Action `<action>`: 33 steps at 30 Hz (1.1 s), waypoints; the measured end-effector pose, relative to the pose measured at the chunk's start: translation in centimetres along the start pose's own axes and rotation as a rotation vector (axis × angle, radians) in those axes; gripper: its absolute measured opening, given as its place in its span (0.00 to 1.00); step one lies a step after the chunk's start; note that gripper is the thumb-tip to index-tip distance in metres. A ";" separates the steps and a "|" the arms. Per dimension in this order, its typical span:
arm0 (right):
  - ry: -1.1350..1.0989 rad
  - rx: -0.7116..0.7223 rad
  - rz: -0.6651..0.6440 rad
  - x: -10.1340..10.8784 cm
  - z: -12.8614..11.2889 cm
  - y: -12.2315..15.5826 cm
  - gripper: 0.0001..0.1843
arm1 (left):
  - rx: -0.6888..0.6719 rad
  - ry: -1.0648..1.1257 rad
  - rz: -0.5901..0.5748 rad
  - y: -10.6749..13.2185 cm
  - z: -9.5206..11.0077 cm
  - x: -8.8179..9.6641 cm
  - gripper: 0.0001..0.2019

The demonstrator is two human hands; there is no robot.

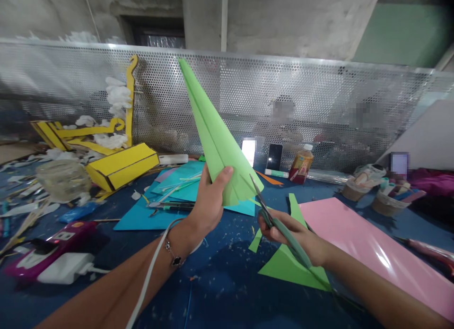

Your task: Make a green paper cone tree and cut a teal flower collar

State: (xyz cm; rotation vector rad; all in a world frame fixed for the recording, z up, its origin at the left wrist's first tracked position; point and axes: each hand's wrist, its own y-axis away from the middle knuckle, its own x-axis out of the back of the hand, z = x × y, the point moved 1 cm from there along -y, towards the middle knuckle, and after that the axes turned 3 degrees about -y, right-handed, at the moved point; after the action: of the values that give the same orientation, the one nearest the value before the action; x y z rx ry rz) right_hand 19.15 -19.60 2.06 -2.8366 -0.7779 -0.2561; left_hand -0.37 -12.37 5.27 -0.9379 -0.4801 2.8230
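Observation:
My left hand (209,201) is closed round the wide lower end of a long folded green paper cone (213,130), which it holds upright with the tip pointing up and left. My right hand (294,237) grips green-handled scissors (264,208); their blades point up toward the cone's bottom right edge and nearly touch it. Green paper offcuts (291,267) lie on the blue table under my right hand.
A pink sheet (358,239) lies at the right and teal sheets (170,196) lie behind my left hand. Yellow cardboard shapes (120,166), a clear jar (64,180), a power strip (53,246), two phones (274,156) and a bottle (301,164) stand before a perforated metal fence (319,102).

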 end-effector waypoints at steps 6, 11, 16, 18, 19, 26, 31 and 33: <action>-0.037 -0.033 0.029 -0.1 -0.3 -0.1 0.25 | 0.001 0.001 0.009 0.0 0.1 0.0 0.26; -0.027 -0.044 0.030 -0.1 -0.4 -0.2 0.26 | 0.009 0.002 0.001 0.0 0.3 0.0 0.27; -0.033 -0.058 0.044 -0.3 -0.5 -0.2 0.26 | 0.022 0.015 0.007 0.0 0.5 -0.3 0.28; -0.014 -0.062 0.049 -0.3 -0.6 -0.2 0.27 | 0.027 0.021 0.006 0.0 0.5 -0.3 0.29; -0.005 -0.061 0.052 -0.3 -0.7 -0.2 0.27 | 0.028 0.021 0.002 0.0 0.5 -0.3 0.30; 0.096 -0.086 0.145 -0.2 -0.8 -0.4 0.27 | 0.015 -0.016 -0.067 -0.7 0.2 0.2 0.29; 0.112 -0.123 0.135 -0.3 0.0 -0.4 0.26 | 0.081 -0.006 -0.019 -0.7 0.3 0.2 0.28; 0.108 -0.128 0.097 -0.3 0.3 -0.2 0.26 | 0.101 0.000 -0.018 -0.6 0.3 0.2 0.27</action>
State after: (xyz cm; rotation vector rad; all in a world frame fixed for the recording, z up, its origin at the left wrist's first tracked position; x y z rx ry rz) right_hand 18.79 -19.49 1.77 -2.9398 -0.6221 -0.4555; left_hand -0.74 -11.82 5.62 -0.9098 -0.3407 2.8010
